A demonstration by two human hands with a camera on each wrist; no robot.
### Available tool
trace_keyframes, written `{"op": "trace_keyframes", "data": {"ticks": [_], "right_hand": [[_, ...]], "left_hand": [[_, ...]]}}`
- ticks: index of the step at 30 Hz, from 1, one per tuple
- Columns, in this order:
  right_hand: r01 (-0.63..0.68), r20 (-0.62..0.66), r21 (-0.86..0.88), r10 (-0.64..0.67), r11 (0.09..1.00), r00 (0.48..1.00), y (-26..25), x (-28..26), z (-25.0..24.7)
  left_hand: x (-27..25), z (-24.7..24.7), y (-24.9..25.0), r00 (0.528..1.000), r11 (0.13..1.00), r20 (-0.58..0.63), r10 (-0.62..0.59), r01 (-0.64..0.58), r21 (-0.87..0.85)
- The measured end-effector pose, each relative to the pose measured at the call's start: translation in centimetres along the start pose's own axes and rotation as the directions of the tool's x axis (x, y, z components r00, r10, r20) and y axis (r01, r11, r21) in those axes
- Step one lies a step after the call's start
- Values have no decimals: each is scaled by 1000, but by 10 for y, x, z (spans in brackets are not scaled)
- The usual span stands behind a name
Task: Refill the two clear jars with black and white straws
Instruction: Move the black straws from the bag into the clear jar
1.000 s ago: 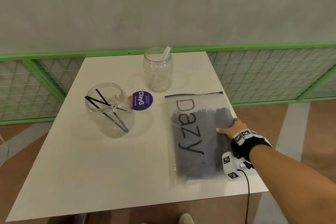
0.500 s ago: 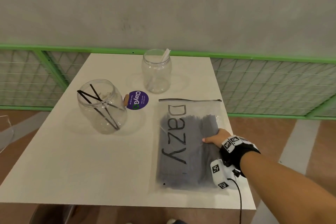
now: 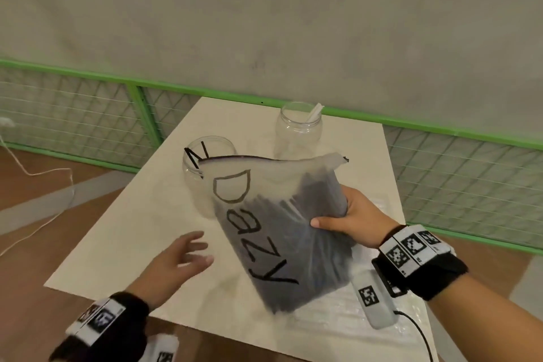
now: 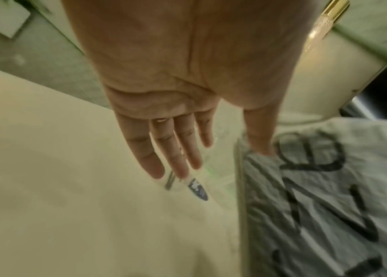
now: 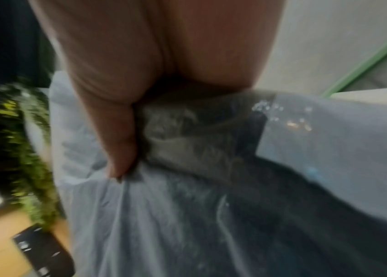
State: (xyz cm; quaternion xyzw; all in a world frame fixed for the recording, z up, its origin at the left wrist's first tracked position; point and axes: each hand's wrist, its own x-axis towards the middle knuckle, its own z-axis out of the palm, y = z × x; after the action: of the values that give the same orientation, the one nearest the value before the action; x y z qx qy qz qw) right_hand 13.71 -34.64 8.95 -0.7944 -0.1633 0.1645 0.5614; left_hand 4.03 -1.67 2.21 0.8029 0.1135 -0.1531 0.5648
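My right hand (image 3: 335,211) grips the right edge of a frosted zip bag (image 3: 264,229) marked "Dazy", thumb in front and fingers behind. The bag is lifted and tilted above the table, dark with black straws (image 3: 317,209). The thumb (image 5: 121,150) presses into the bag (image 5: 187,215) in the right wrist view. My left hand (image 3: 188,253) hovers open to the left of the bag, fingers (image 4: 182,153) spread and close to the bag (image 4: 318,187). Behind the bag stand a wide clear jar (image 3: 202,161) with black straws and a taller clear jar (image 3: 298,132) with a white straw.
The white table (image 3: 141,232) stands against a green-framed mesh fence (image 3: 88,114) and a grey wall. A clear plastic pack (image 3: 332,317) lies on the table under the lifted bag. A purple sticker (image 4: 198,189) lies by the wide jar. A white cord (image 3: 38,173) crosses the wooden floor.
The right hand has lifted the bag off the table and tilted it upright. My left hand has come into view, reaching toward the bag. The head view has shifted.
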Motion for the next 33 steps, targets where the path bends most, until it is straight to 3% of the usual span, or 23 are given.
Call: {"op": "trace_keyframes", "data": {"ticks": [3, 5, 8, 10, 15, 19, 24, 29, 31, 33], "right_hand": [[80, 20, 69, -81, 994, 996, -24, 10, 24], [104, -17, 101, -103, 989, 995, -28, 21, 39], [108, -130, 144, -89, 984, 987, -28, 41, 58], [116, -176, 173, -85, 978, 981, -31, 53, 67], [77, -185, 161, -47, 984, 982, -37, 74, 86], [124, -337, 158, -65, 980, 939, -50, 85, 98], [215, -440, 111, -146, 970, 886, -79, 96, 99], [251, -517, 72, -180, 965, 837, -83, 101, 100], [253, -518, 84, -174, 964, 837, -86, 100, 101], [269, -517, 109, -177, 957, 837, -91, 100, 100]], "left_hand": [[18, 4, 34, 993, 962, 17, 115, -107, -253], [25, -1, 51, 986, 907, -78, 149, -168, -386], [29, -28, 61, 953, 869, -245, 179, -270, -415], [29, -51, 62, 933, 870, -294, 208, -314, -381], [28, -99, 51, 934, 906, -256, 250, -319, -278], [26, -126, 55, 874, 901, -397, 281, -383, -205], [29, -156, 71, 866, 875, -403, 296, -415, -248], [31, -170, 78, 817, 890, -462, 345, -441, -115], [31, -174, 85, 785, 880, -495, 373, -468, -80], [33, -178, 97, 679, 866, -578, 452, -489, 102]]}}
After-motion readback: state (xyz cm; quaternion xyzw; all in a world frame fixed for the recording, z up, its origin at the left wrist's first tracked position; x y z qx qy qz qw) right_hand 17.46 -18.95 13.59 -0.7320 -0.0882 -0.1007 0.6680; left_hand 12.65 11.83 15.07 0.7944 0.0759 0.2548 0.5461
